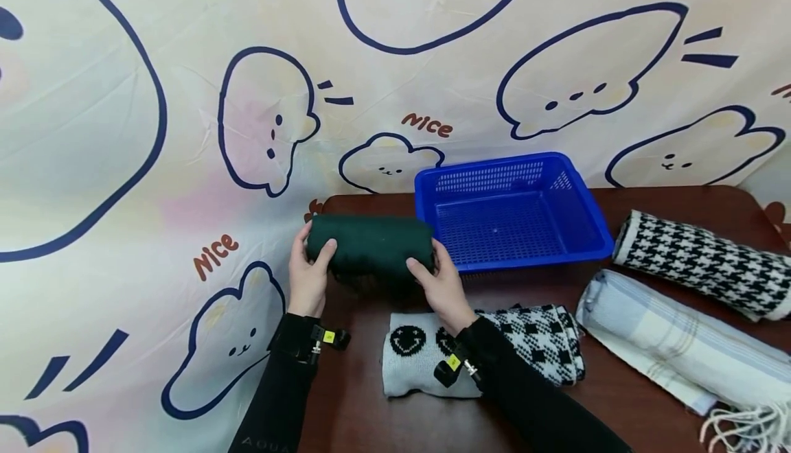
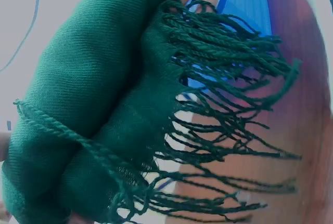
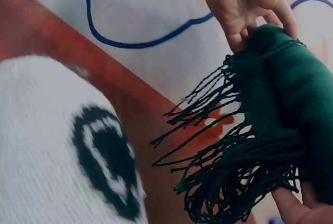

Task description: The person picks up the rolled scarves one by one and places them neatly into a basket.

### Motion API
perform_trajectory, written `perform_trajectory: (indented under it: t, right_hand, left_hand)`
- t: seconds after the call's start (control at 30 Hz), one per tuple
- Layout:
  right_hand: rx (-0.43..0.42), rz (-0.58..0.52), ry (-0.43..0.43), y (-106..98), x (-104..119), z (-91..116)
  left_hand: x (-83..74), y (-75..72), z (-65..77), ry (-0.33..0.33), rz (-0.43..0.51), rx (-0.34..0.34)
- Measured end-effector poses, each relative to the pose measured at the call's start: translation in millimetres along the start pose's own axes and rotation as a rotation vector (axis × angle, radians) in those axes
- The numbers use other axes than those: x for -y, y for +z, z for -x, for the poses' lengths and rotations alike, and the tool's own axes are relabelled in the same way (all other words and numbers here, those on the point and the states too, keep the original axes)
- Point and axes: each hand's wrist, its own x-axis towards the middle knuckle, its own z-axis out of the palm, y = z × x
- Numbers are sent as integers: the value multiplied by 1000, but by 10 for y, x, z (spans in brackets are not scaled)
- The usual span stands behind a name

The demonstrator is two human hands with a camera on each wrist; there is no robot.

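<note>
The hands are apart, one at each end of a rolled green scarf [image 1: 371, 244], and both grip it. The left hand [image 1: 309, 271] holds the end away from the basket [image 1: 500, 230], thumb over the top; the right hand [image 1: 446, 288] holds the end beside the basket's left side, its thumb also on the roll. The scarf is lifted off the worktop [image 1: 358, 391], lying roughly level, just left of the basket. Its fringe [image 2: 223, 52] hangs loose in dark twisted cords, and one cord crosses the roll near an end.

The blue basket stands at the back of the worktop, against a printed backdrop [image 1: 154, 247]. In front of the basket lies a pale smiley cloth [image 1: 404, 374], with the right sleeve [image 1: 525, 384] passing over it; a checked part [image 1: 540, 350] adjoins it, and whether the two are one piece I cannot tell. Right of the basket lies a houndstooth roll [image 1: 704, 261], and nearer the front, a pale plaid scarf [image 1: 686, 343] with white tassels [image 1: 750, 425].
</note>
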Motion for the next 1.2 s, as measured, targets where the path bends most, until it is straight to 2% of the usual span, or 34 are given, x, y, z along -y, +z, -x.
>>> perform_trajectory:
  t: [0.2,0.67,1.03,1.2]
  right_hand:
    - [19,81,-61,-280,151,57]
    - [-15,122,-115,-806,311,122]
    - [-14,126,-112,-1111,333,144]
    - [-13,92,-89,-1250,343,142]
  left_hand:
    - [-21,237,54,22,-11,55]
    - [-6,718,60,38,-55,127]
    - [13,1010,34,19,-113,156]
    - [3,1137,23,13,-161,160]
